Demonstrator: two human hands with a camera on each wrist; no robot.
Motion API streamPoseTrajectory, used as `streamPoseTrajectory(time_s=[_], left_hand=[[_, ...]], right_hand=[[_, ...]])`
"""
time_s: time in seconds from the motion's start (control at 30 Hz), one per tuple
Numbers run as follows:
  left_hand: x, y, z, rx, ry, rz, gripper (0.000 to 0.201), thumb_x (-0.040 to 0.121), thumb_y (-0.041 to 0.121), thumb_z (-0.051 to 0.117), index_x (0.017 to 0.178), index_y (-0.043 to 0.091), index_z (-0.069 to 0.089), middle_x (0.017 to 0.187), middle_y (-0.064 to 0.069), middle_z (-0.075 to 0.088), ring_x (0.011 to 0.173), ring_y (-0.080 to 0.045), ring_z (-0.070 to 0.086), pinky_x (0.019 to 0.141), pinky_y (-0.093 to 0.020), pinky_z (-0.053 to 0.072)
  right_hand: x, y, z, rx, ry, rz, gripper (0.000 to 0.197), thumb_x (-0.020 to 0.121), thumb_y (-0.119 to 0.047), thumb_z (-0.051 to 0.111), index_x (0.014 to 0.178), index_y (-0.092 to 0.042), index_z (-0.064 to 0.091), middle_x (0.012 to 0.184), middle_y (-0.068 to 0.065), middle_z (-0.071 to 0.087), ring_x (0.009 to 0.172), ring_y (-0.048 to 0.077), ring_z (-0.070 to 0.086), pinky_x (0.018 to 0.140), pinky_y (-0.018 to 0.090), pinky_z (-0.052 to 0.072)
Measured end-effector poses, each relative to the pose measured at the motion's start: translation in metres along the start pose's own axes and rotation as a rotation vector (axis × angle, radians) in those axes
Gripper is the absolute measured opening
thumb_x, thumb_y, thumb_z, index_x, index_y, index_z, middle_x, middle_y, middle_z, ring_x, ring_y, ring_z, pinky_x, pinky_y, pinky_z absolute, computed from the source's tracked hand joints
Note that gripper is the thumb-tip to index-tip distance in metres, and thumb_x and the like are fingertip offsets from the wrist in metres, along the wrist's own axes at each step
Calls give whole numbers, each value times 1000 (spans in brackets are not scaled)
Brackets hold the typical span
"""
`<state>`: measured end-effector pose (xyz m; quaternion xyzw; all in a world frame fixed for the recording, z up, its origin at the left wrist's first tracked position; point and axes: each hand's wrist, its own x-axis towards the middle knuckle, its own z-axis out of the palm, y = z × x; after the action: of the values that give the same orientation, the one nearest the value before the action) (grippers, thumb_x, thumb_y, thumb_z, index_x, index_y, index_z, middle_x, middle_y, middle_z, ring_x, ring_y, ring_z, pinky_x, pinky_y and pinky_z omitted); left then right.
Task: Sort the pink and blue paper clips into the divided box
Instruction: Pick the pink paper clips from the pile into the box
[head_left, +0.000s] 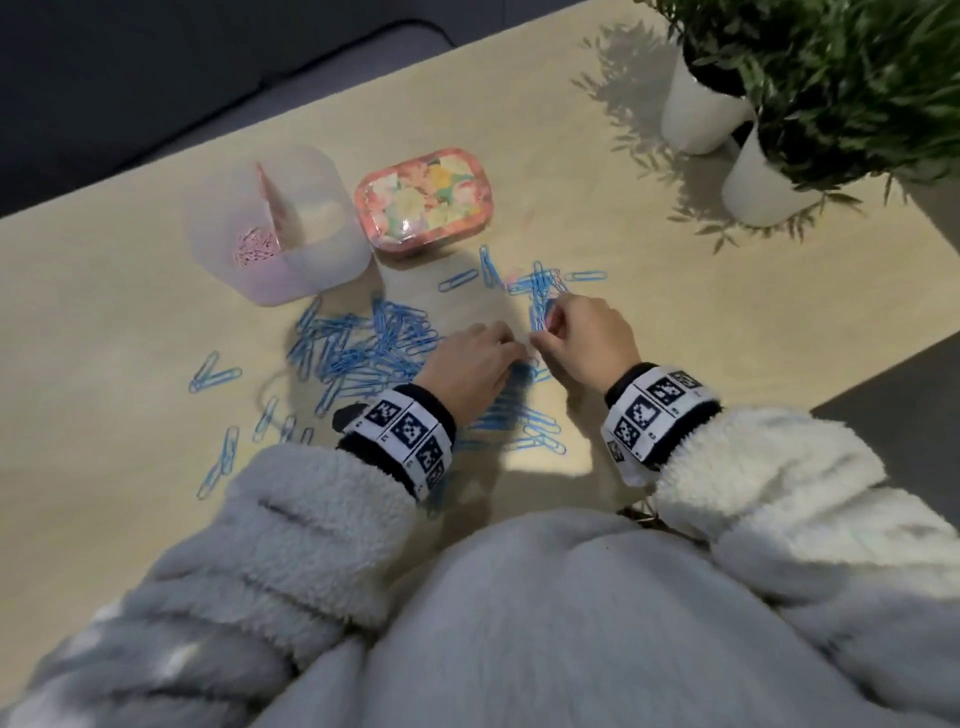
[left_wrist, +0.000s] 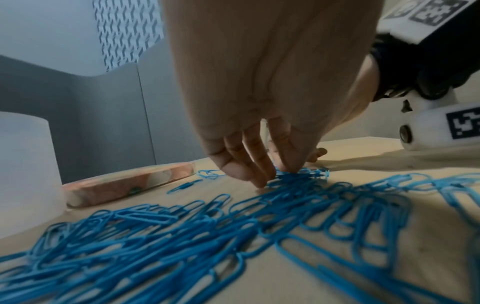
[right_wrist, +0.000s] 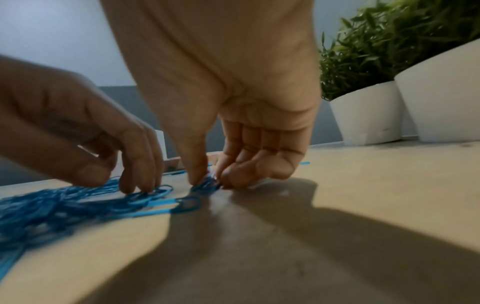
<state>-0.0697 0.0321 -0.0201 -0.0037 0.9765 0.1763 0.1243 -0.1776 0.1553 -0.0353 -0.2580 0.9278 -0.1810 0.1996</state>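
A: Report the position of the divided box.

B: The divided box (head_left: 278, 223) is a translucent container standing on the table (head_left: 675, 338), at 10 o'clock from the hands. Its internal partition runs front to back. The left compartment holds the pink paper clips (head_left: 254, 245); the contents of the right compartment cannot be resolved.

A: Report the blue paper clips.

B: The blue paper clips (head_left: 363, 345) lie loose on the table in a dense pile at 6 o'clock from the box, touching the left hand. A smaller cluster lies at 12 o'clock from the right hand; single clips are scattered out to 8 o'clock.

A: State of the left hand?

B: The left hand (head_left: 467, 364) is palm down, fingers straight and lowered together. The fingertips (left_wrist: 259, 181) press on clips at the pile's far edge. Nothing is enclosed.

A: State of the right hand?

B: The right hand (head_left: 587, 338) is just beside the left. Its thumb and curled fingers (right_wrist: 233, 174) pinch a small bunch of blue clips against the table surface.

A: Other items?

B: A floral lid (head_left: 423, 200) lies flat just beside the box at its 3 o'clock. Two white pots with green plants (head_left: 727, 119) stand at 1 o'clock, well apart from the hands.
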Motion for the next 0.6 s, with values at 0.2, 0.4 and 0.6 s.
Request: streamPoseTrajectory(time_s=[0.2,0.4,0.6], left_hand=[[9,-14,-8,52,81,-69,24,87,12,47,107,10,61,111,-16,56,103,-36,50,86,-49,45],[32,-21,-13,158,95,-98,47,89,13,44,136,15,36,147,-5,36,130,-28,37,100,-43,35],[25,-33,-16,214,91,-275,37,93,15,41,130,11,41,135,-11,45,118,-32,46,92,-44,38]], right_hand=[[-8,14,3,491,-194,-1,28,74,-9,73,59,-26,57,61,3,52,53,11,46,59,25,38],[-14,30,-15,816,-138,193,21,81,-3,67,64,-14,59,57,10,54,34,3,44,39,17,35],[-10,40,-23,979,-130,277,21,82,9,59,76,-11,57,43,-4,62,38,3,58,42,15,49]])
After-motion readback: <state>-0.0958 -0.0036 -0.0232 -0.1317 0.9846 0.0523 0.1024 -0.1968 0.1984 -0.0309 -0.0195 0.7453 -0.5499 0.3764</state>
